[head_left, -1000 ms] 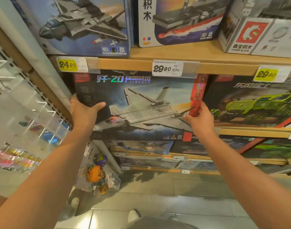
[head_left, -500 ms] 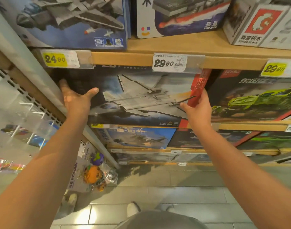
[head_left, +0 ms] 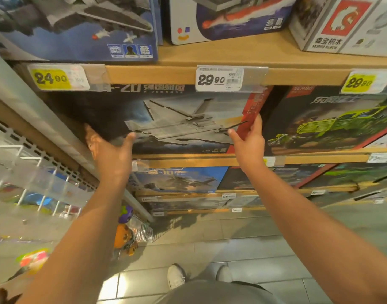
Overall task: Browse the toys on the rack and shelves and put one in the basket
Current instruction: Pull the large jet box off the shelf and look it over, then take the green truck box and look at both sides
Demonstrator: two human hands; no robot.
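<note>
Up high, two hands: left hand (head_left: pixel 110 154) grip wide, right hand (head_left: pixel 248 142) pinching one jet box (head_left: pixel 177 119).

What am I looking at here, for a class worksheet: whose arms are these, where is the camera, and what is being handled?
No machine here: a person wears a camera on the head, looking forward and down, so both bare arms show. This is a toy shop. The left hand is open at the lower left of a large dark cardboard box picturing a grey jet fighter, standing on a wooden shelf. The right hand pinches the box's red right edge. Beside it stands a box picturing a green truck. White and yellow price tags hang above.
</note>
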